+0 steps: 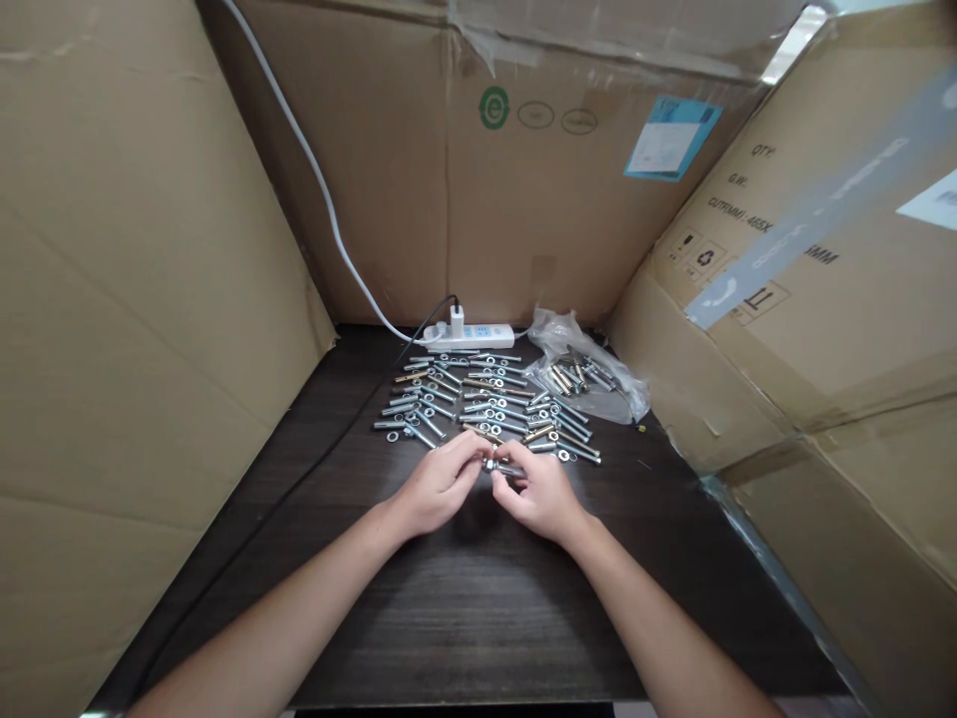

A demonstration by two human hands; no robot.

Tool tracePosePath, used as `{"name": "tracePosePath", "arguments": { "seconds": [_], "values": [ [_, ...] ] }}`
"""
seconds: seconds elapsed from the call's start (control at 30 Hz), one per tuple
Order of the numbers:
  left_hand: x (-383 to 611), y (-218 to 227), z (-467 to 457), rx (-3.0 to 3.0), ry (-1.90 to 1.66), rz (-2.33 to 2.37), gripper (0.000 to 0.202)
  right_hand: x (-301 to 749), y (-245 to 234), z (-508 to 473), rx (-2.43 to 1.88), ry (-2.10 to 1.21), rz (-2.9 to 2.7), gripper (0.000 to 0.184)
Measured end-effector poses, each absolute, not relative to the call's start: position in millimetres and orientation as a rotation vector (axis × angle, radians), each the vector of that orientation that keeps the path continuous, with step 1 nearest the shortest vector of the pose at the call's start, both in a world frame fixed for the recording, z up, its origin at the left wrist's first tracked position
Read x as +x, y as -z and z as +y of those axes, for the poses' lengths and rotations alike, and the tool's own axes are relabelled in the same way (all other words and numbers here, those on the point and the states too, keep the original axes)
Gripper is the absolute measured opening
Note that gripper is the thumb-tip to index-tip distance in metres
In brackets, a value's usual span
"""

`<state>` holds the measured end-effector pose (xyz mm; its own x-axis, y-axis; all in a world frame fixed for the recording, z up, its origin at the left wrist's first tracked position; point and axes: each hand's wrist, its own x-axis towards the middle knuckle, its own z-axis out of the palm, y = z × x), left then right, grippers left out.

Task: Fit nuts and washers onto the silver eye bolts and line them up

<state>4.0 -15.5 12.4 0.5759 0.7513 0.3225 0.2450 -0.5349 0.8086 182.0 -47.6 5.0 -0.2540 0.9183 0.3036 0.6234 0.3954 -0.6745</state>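
My left hand [440,487] and my right hand [539,496] meet over the dark wooden table [464,598], both pinching one silver bolt [502,467] with a nut on it. The fingers of both hands are closed around it. Just beyond my hands lie rows of several silver and brass-coloured bolts, nuts and washers [485,399] laid out on the table.
A clear plastic bag with more bolts [587,374] lies at the back right. A white power strip [470,335] with a plug and white cable sits at the back. Cardboard boxes [135,299] wall the table on the left, back and right.
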Motion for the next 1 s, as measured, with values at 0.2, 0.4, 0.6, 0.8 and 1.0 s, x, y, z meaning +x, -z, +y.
{"name": "tracePosePath", "arguments": {
  "seconds": [0.2,0.4,0.6,0.8,1.0],
  "values": [
    [2.4,-13.3,-15.1,2.032,-0.799,0.835,0.017,181.6,-7.6,-48.8,-1.306,-0.572,-1.982,0.017],
    [1.1,-10.6,-13.4,2.073,-0.725,0.819,0.023,182.0,-10.3,-49.4,-1.301,-0.576,-1.990,0.016],
    [1.9,-11.0,-14.6,2.075,-0.719,0.866,0.023,182.1,-8.4,-48.8,-1.304,-0.576,-1.974,0.015],
    [3.5,-13.5,-16.6,2.073,-0.866,0.826,0.017,182.4,-4.8,-47.8,-1.309,-0.571,-1.970,0.018],
    [2.5,-11.9,-15.6,2.062,-0.832,0.824,0.016,181.5,-5.8,-48.5,-1.300,-0.582,-1.978,0.017]
  ]
}}
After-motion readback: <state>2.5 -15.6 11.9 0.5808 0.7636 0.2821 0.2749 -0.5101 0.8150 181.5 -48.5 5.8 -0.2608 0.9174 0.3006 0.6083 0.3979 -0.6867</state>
